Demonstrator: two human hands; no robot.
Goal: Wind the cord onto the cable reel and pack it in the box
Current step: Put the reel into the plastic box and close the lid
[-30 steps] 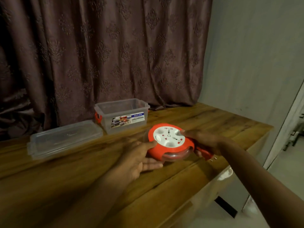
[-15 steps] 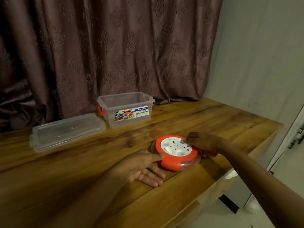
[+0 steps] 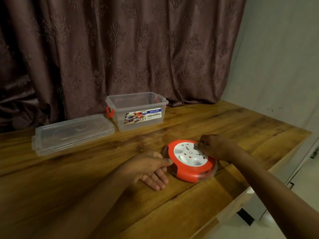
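cable reel: round, red body, white socket face up, clear lower rim; lies flat on the desk, toward the right part, nearer the front edge than the back edge.
cord: dark coil partly visible through the clear rim at the reel's front right; can't tell how much is wound.
left hand: rests on the desk just left of the reel, palm turned partly up.
left fingers: loosely curled, lying on the desk beside the reel's left front; thumb tip touches the reel's left edge. No full clamp around it, the hand steadies the rim only.
right hand: comes in from the right edge side, sits over the reel's back right part and covers part of the white face.
right fingers: bunched together, tips pressed on the white face near its back rim; blurred, so can't tell if they pinch a knob or only press.
reel vs fingers: reel sits between the two hands, left thumb at its left edge, right fingertips on top.
box: clear plastic tub, open, red side latches, printed label on its front wall; stands near the back edge, well apart from the reel.
lid: clear, lies flat just left of the box, toward the back left of the desk.
curtain: dark patterned, hangs behind the back edge.
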